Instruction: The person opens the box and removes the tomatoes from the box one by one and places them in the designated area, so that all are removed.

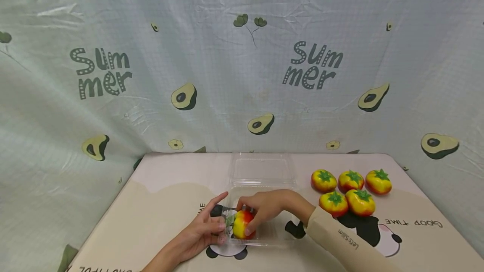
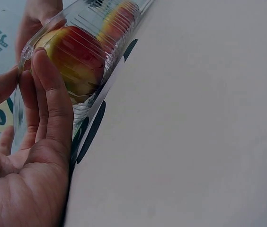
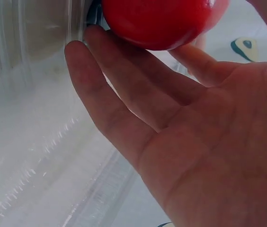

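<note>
A clear plastic clamshell box (image 1: 270, 238) lies with its lid (image 1: 262, 171) folded back. My right hand (image 1: 264, 207) reaches into the left part of the box and grips a yellow-red persimmon (image 1: 243, 225), thumb on the near side and fingers on the far side. Its red underside shows above my fingers (image 3: 129, 90) in the right wrist view. At the box's left wall is my left hand (image 1: 198, 232), fingertips touching the plastic close to the rim. Through that wall the left wrist view shows the persimmon (image 2: 74, 59), with another red-yellow patch behind it.
Several more persimmons with green leafy tops, one of them at the front (image 1: 360, 202), sit in two rows to the right of the box. A printed cloth (image 1: 162, 213) covers the table. Behind it hangs a pale curtain (image 1: 227, 74) with avocado prints.
</note>
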`<state>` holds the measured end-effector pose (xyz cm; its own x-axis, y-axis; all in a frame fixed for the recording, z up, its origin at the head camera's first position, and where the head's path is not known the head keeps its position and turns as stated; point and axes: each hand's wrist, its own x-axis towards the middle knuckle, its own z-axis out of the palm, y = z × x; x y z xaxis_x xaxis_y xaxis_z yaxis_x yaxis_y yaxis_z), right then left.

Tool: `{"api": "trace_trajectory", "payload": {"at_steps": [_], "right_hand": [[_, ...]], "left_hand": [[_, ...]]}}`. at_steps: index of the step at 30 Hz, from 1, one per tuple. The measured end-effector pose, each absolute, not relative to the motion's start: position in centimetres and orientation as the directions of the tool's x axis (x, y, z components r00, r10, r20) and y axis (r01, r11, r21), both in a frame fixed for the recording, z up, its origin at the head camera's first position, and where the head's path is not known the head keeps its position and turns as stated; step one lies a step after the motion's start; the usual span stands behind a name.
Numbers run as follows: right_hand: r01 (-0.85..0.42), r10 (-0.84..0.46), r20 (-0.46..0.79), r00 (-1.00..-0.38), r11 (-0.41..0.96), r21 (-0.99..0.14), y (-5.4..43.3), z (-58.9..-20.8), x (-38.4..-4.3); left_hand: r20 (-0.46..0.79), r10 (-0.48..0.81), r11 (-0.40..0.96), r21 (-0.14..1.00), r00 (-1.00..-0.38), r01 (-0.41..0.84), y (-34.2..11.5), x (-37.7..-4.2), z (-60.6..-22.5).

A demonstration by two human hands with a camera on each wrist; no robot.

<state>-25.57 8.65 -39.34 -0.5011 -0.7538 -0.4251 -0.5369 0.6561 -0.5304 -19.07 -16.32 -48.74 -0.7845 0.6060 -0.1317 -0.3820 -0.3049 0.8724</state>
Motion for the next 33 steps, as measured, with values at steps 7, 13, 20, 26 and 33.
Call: {"api": "trace_trajectory", "payload": {"at_steps": [7,13,20,26,33], "right_hand": [[-0.558,-0.772,-0.404,-0.491,0.635,-0.534,8.74,-39.36,-25.52],[-0.58,-0.793,-0.385,-0.472,0.608,-0.542,8.71,-39.29,-25.53],[-0.557,-0.783,-0.388,-0.485,0.619,-0.553,8.71,-39.31,-25.44],[-0.559,-0.785,-0.366,-0.5,0.615,-0.555,8.88,-39.23,-25.55],[-0.563,-0.783,-0.354,-0.512,0.617,-0.55,9.06,-39.02,-25.71]], "left_hand": [[-0.135,0.604,-0.297,0.877,-0.786,-0.378,-16.26,-19.14,-48.78],[-0.129,0.608,-0.3,0.877,-0.783,-0.377,-16.29,-19.17,-48.84],[-0.131,0.609,-0.304,0.873,-0.782,-0.382,-16.31,-19.14,-48.87],[-0.144,0.603,-0.295,0.873,-0.784,-0.388,-16.31,-19.08,-48.88],[-0.153,0.597,-0.283,0.879,-0.788,-0.384,-16.27,-19.09,-48.89]]}}
